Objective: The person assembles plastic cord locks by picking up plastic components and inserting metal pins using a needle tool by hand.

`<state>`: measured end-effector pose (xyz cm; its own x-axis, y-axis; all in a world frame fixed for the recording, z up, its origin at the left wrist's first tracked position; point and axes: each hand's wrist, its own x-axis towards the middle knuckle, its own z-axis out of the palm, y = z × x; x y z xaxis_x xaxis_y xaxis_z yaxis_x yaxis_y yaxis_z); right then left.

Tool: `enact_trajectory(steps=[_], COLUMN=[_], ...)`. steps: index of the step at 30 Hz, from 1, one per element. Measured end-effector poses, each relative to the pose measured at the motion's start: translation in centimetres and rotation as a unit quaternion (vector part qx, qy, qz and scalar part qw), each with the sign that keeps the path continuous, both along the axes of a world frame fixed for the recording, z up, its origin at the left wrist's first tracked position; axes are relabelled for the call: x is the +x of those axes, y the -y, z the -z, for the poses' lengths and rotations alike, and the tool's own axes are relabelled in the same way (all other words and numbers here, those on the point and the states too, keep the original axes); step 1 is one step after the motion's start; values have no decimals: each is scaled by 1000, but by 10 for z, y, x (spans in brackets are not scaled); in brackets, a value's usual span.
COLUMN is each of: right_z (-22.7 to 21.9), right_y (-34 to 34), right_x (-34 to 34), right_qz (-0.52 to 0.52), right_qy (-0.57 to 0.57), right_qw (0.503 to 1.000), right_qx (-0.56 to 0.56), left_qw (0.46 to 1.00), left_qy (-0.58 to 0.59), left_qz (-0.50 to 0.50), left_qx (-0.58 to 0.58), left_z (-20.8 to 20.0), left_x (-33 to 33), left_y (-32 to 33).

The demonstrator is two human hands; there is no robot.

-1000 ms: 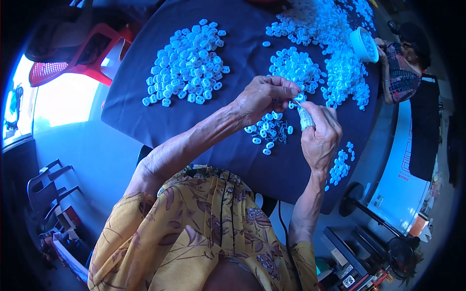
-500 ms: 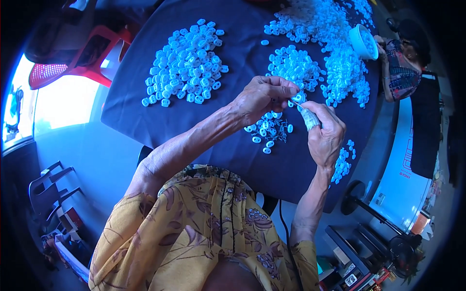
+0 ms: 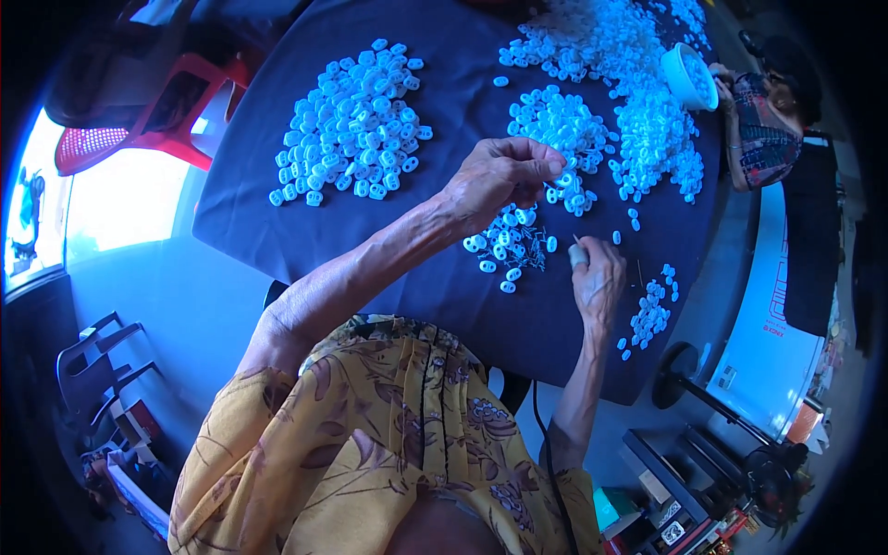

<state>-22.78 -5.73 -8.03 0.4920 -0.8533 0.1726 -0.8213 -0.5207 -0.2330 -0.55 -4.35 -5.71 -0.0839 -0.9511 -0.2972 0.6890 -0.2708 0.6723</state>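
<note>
My left hand (image 3: 509, 178) is raised over the middle of the table, thumb and forefinger pinched together; whatever is between them is too small to make out. Lower and to the right, my right hand (image 3: 599, 277) is closed near the cloth, with a whitish wrap (image 3: 578, 255) on one digit. A thin pale pointed thing (image 3: 575, 240) juts from its fingers. Between the hands and me lies a small heap of white oval two-hole plastic pieces (image 3: 487, 266) mixed with thin dark pins (image 3: 530, 250). Another heap of small white pieces (image 3: 555, 120) is just beyond my left hand.
A large pile of two-hole pieces (image 3: 347, 129) lies at left on the dark tablecloth (image 3: 370, 240). More white pieces (image 3: 592, 37) spread at the far right beside a white bowl (image 3: 689, 79). Loose pieces (image 3: 649, 319) lie right of my right hand. A co-worker (image 3: 768, 129) sits at the right; a red chair (image 3: 180, 111) stands left.
My right hand has drawn away from my left, down toward the cloth on the near side. My left hand has barely moved and keeps its pinch.
</note>
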Motion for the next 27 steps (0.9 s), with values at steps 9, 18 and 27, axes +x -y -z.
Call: enact_trajectory(steps=[9, 18, 27], right_z=[-72, -62, -55], right_y=[9, 13, 11], right_x=[51, 70, 74], right_qz=[16, 58, 38], right_qy=[326, 442, 380], right_qw=[920, 859, 915], right_qx=[218, 252, 132], left_qw=[990, 997, 986], left_qy=[118, 70, 157], left_qz=[57, 25, 17], left_qx=[-47, -35, -53], left_z=[-4, -1, -7], left_x=[-9, -5, -13], left_y=[6, 3, -5])
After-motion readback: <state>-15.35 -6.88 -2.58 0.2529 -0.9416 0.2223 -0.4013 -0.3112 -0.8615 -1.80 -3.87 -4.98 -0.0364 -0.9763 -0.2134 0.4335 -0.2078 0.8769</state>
